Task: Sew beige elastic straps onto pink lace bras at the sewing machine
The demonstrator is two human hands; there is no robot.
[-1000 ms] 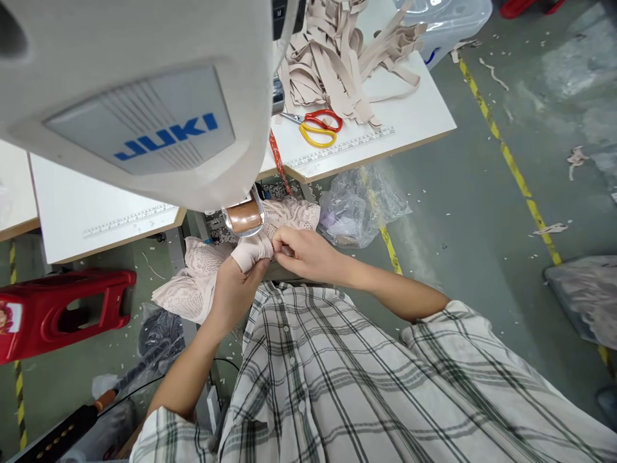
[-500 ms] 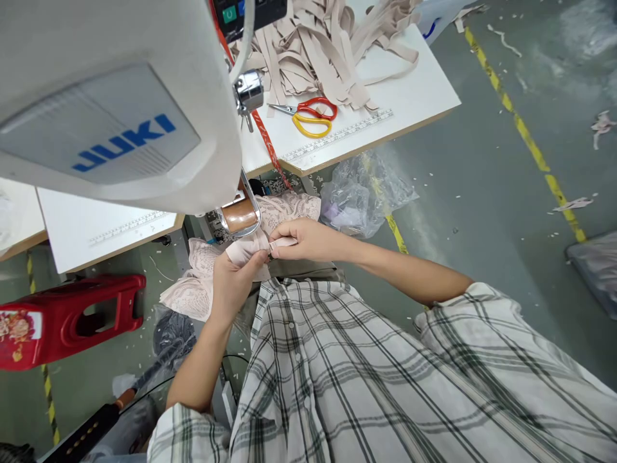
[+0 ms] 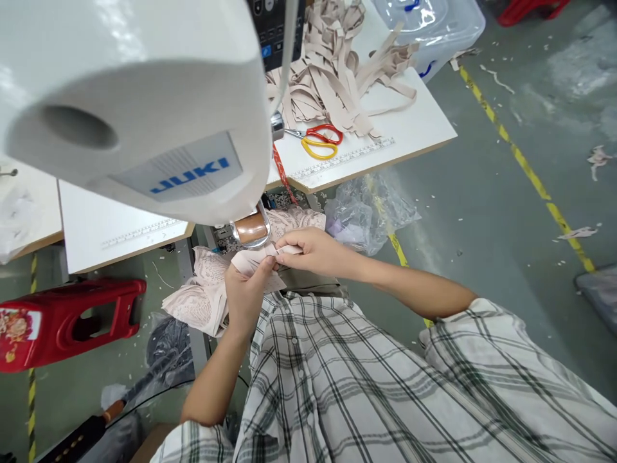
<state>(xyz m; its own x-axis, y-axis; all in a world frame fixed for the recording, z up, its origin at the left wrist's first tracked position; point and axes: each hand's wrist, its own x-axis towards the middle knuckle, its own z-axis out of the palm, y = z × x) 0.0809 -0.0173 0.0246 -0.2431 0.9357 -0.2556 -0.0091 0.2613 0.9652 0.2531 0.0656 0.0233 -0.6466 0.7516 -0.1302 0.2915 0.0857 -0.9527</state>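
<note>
A pale pink lace garment [image 3: 195,305], which looks like a bra, lies bunched under the sewing machine head [image 3: 193,128] and spreads to both sides. At its near edge my left hand [image 3: 245,292] is closed, thumb on top, on a smooth pink band [image 3: 248,260] of the garment. My right hand [image 3: 321,251] pinches a narrow pink fabric strip [image 3: 292,249] right beside the left fingertips. Both hands sit just in front of the machine's brown guard [image 3: 251,228]. The needle area is hidden behind this guard and the head.
Scissors [image 3: 321,149] with red and yellow handles lie on the white table [image 3: 409,122], beside a heap of beige fabric strips [image 3: 332,77]. A clear plastic box [image 3: 448,32] stands behind. Left on the floor is a red stool [image 3: 67,318]; plastic bags [image 3: 371,212] lie right of the machine.
The view has shifted, so the machine head appears larger and farther right, with more of the table's back showing. Both hands keep their hold on the fabric, almost unmoved relative to the guard.
</note>
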